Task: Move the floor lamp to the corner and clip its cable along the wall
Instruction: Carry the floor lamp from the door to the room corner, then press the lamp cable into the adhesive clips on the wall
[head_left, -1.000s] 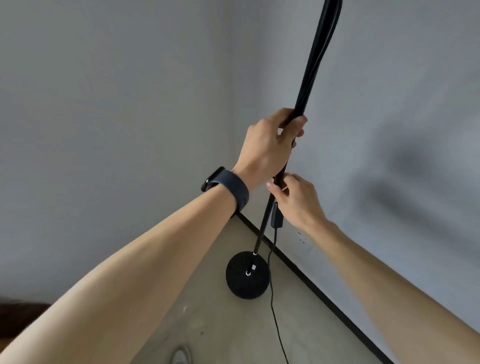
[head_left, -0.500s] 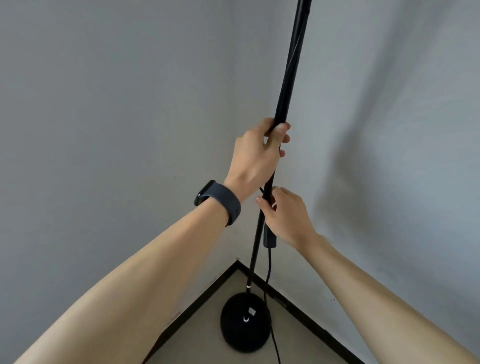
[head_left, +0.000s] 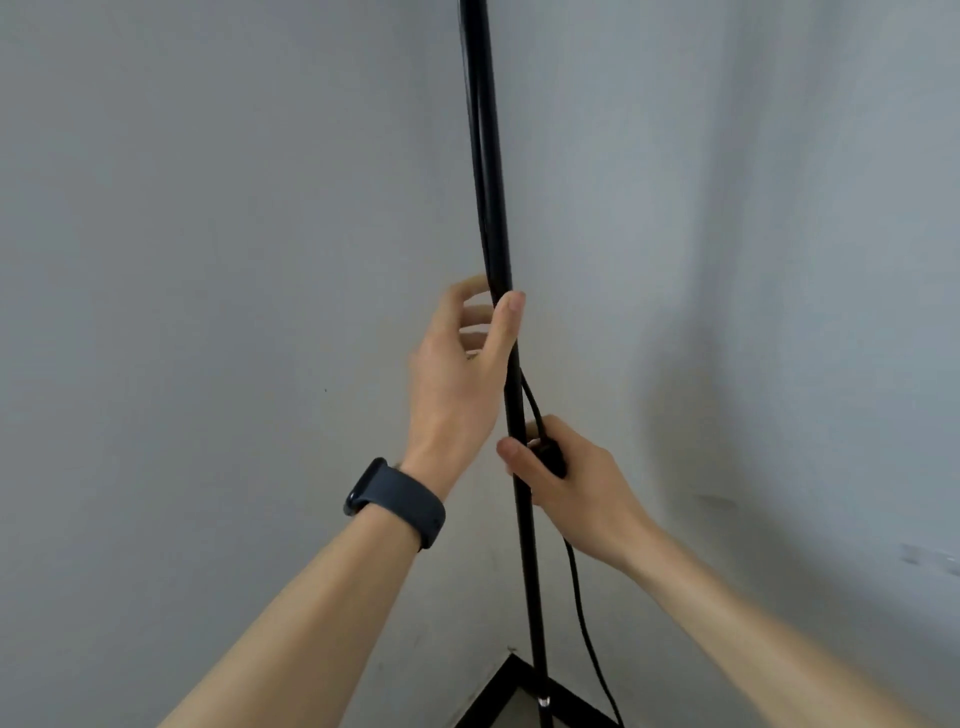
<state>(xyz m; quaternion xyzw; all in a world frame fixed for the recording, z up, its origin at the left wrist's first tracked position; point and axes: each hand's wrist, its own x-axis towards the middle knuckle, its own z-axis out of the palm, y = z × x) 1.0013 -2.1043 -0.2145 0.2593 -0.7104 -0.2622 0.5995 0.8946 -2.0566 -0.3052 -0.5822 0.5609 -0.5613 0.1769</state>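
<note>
Floor lamp pole (head_left: 491, 182): black, slender, standing close to upright in the room corner, long axis running top to bottom with a slight lean, the upper end toward the left and the lower end toward the right. The top passes out of view above; the base is cut off below. A small bright ring marks the pole near its foot.

Cable (head_left: 584, 618): black, lies along the pole's left side in the upper stretch, parts from the pole to the right below the upper hand, passes through the lower hand, then hangs free in a loose curve just beside the pole toward the floor.

Inline switch (head_left: 551, 457): dark, oblong, on the cable, partly hidden in the lower hand.

Left hand (head_left: 457, 374): upper of the two hands, thumb laid against the pole's front, fingers loosely curled behind and blurred; whether it grips or only rests on the pole cannot be told. A dark wristband (head_left: 397, 501) sits on this wrist.

Right hand (head_left: 569, 488): lower, closed around the cable and switch, thumb crossing in front of the pole.

Walls (head_left: 208, 260): two plain grey faces meeting directly behind the pole, soft shadows on the right face.

Skirting (head_left: 491, 691): black strip at the wall foot, forming a peak at the corner just left of the pole.

Floor (head_left: 514, 714): pale, only a sliver visible.
</note>
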